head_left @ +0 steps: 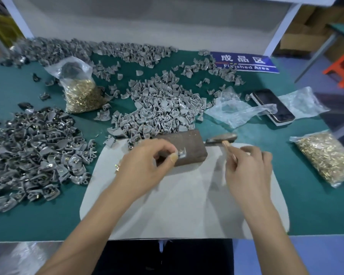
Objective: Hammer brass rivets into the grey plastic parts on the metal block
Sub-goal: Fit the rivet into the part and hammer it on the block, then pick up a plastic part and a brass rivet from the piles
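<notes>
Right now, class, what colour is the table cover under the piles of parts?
Dark green table cover, clearest in the head view.

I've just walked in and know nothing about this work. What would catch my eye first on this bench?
Heaps of grey plastic parts sprawl over the green table, with a bag of brass rivets glinting at the back left. In the middle, the left hand pinches one grey part on a dark metal block, while the right hand grips a hammer.
</notes>
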Motion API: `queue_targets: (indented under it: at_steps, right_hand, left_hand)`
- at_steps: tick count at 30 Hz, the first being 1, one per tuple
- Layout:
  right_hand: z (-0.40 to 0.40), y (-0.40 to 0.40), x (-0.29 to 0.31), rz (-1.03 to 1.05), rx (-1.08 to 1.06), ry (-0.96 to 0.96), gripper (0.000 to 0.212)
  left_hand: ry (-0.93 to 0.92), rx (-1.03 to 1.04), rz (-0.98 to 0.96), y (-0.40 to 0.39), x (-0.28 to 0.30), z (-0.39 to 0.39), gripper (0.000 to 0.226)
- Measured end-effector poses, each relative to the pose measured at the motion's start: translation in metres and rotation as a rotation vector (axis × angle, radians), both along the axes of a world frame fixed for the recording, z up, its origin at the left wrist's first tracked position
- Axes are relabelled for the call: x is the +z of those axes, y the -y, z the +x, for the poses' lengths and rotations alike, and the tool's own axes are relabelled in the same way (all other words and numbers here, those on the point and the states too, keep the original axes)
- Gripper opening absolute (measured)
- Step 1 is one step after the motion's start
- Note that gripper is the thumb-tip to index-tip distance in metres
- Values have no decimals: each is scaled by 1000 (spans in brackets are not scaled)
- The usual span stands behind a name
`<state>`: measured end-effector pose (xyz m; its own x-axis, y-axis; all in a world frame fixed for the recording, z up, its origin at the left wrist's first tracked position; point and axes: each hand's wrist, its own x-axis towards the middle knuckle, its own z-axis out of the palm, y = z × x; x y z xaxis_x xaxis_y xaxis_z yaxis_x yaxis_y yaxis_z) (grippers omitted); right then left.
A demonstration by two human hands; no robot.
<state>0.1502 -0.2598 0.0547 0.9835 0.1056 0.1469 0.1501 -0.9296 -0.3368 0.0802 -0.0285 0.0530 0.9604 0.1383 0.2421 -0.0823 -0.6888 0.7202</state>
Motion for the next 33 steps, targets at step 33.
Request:
queue_targets:
  at_steps: [33]
  right_hand:
    - [-52,-271,-3,337,794,-108,10]
  left_hand:
    - [53,633,315,-147,-20,-114,12]
